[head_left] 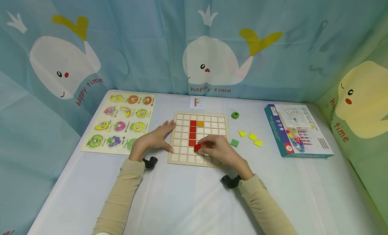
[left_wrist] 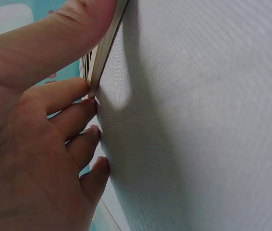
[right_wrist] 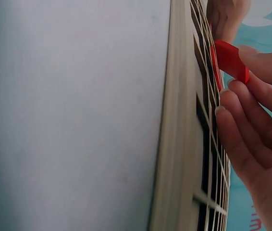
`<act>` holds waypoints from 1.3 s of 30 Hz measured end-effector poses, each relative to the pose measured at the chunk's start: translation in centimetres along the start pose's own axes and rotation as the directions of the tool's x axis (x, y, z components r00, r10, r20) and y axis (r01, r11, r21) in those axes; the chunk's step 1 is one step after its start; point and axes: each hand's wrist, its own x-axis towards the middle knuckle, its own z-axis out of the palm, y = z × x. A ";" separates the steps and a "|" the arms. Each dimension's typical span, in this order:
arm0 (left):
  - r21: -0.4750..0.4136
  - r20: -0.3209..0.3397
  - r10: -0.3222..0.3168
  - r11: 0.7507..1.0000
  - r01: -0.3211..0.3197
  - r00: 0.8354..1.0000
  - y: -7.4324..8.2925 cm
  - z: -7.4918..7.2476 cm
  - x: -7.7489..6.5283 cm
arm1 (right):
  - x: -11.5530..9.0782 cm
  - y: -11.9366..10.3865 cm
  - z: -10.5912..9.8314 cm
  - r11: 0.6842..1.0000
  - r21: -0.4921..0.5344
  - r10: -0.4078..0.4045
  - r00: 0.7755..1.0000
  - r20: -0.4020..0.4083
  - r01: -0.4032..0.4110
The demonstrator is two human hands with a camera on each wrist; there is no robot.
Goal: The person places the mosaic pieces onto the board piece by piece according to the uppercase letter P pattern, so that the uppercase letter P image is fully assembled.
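Observation:
A wooden grid board [head_left: 179, 157] lies flat on the table, with a column of several red square tiles [head_left: 192, 129] in its cells. One orange tile [head_left: 200, 124] sits to the right of the top red one. My right hand [head_left: 220, 148] pinches another red tile [right_wrist: 232, 60] between thumb and fingers; it is tilted, just below the column's lower end. Spread along the board's left edge, my left hand [head_left: 155, 136] touches the frame with thumb and fingertips, as the left wrist view also shows its fingers [left_wrist: 73, 120] against the rim.
Right of the board lie a green square tile [head_left: 234, 142], several yellow pieces [head_left: 253, 136] and a green bead [head_left: 235, 115]. A small pattern card [head_left: 197, 102] is behind it. A fruit puzzle board [head_left: 121, 110] lies left, a printed box [head_left: 303, 134] far right. Curtains [head_left: 145, 53] enclose the table.

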 end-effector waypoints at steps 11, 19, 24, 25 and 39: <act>0.004 -0.001 -0.001 1.000 0.001 1.000 -0.1 0.0 0.1 | 0.8 -0.6 1.3 0.998 -0.061 -0.029 0.999 0.031 0.031; -0.005 -0.006 0.006 1.000 -0.006 1.000 0.0 0.1 0.1 | 0.9 -1.0 1.7 0.991 -0.136 -0.004 0.999 0.046 0.010; -0.004 -0.007 0.011 1.000 -0.012 1.000 0.1 0.1 0.2 | 1.0 -1.1 1.7 0.987 -0.159 0.001 0.999 0.049 0.007; -0.003 -0.006 0.010 1.000 -0.010 1.000 0.1 0.1 0.2 | 1.0 -1.1 1.7 0.987 -0.159 0.002 0.999 0.051 0.006; -0.013 0.000 -0.011 1.000 0.011 1.000 0.1 0.0 0.0 | -0.6 0.0 0.2 0.991 -0.118 -0.061 0.998 0.024 0.064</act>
